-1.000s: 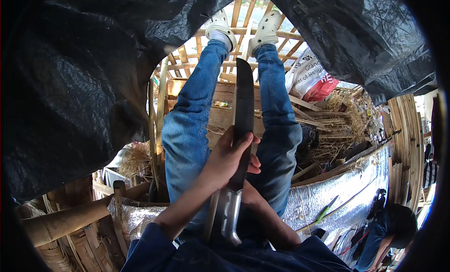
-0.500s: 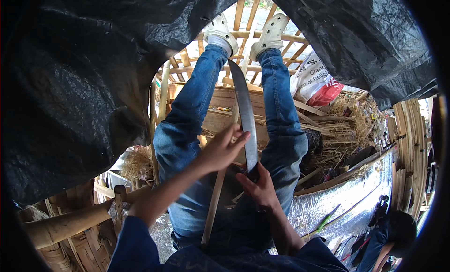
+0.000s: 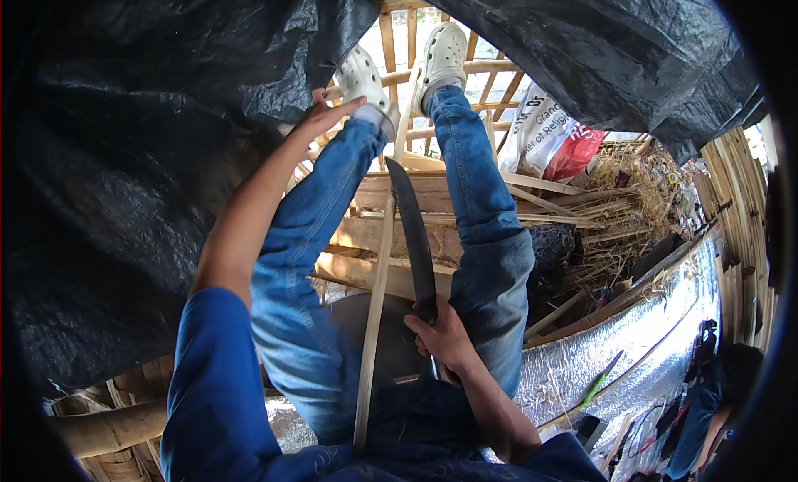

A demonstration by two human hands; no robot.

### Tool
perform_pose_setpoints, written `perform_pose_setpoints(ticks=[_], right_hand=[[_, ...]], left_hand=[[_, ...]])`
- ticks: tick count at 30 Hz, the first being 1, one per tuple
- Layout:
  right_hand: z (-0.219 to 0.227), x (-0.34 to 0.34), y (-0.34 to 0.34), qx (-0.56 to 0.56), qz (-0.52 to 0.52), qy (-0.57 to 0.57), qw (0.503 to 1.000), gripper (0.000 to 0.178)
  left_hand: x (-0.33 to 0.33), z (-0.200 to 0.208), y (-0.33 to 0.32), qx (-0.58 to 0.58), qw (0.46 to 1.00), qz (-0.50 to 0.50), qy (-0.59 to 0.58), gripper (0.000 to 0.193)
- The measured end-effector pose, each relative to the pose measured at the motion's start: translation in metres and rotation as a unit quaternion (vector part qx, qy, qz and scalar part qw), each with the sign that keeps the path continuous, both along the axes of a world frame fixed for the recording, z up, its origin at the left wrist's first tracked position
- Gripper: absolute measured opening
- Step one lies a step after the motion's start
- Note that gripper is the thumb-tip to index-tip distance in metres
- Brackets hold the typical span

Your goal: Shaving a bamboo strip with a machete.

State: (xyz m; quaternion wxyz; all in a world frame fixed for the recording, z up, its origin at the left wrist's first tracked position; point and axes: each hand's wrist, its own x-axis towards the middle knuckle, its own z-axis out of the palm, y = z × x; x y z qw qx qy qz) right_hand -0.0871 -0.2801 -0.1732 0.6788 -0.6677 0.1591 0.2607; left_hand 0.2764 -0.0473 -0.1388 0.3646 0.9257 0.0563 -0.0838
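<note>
My right hand (image 3: 445, 336) grips the dark handle of a machete (image 3: 411, 233), whose long curved blade points away from me between my legs. A long pale bamboo strip (image 3: 378, 291) runs from my lap up between my white clogs, just left of the blade. Stretched far forward, my left hand (image 3: 326, 118) is beside my left clog (image 3: 363, 83), with fingers apart and nothing seen in them. Part of that hand blends into the dark sheet behind it.
Black plastic sheeting (image 3: 141, 166) hangs left and overhead. A bamboo lattice (image 3: 490, 66) stands beyond my feet. To the right are a white and red sack (image 3: 549, 141), straw and strips (image 3: 615, 208), a silver foil sheet (image 3: 573, 370), a green-handled knife (image 3: 593, 389) and a person's arm (image 3: 711, 436).
My left hand has left the machete blade and reached forward to my left clog. The machete has shifted a little toward me and left, still in my right hand.
</note>
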Motion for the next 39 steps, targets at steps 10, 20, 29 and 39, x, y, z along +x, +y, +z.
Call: perform_pose_setpoints(ticks=[10, 20, 29, 39], right_hand=[[0.015, 0.0, 0.001, 0.098, -0.036, 0.03, 0.994, 0.025], [0.026, 0.001, -0.003, 0.12, -0.075, 0.07, 0.988, 0.025], [0.023, 0.001, -0.004, 0.116, -0.07, 0.048, 0.99, 0.024], [0.019, 0.006, -0.002, 0.144, -0.074, 0.062, 0.985, 0.022]], left_hand=[[0.001, -0.1, -0.018, -0.081, 0.995, 0.063, 0.013, 0.135], [-0.03, -0.063, 0.015, -0.032, 0.923, 0.02, -0.384, 0.102], [-0.114, -0.141, -0.013, 0.109, 0.895, 0.079, -0.424, 0.069], [-0.096, -0.135, -0.013, 0.049, 0.887, 0.093, -0.45, 0.075]])
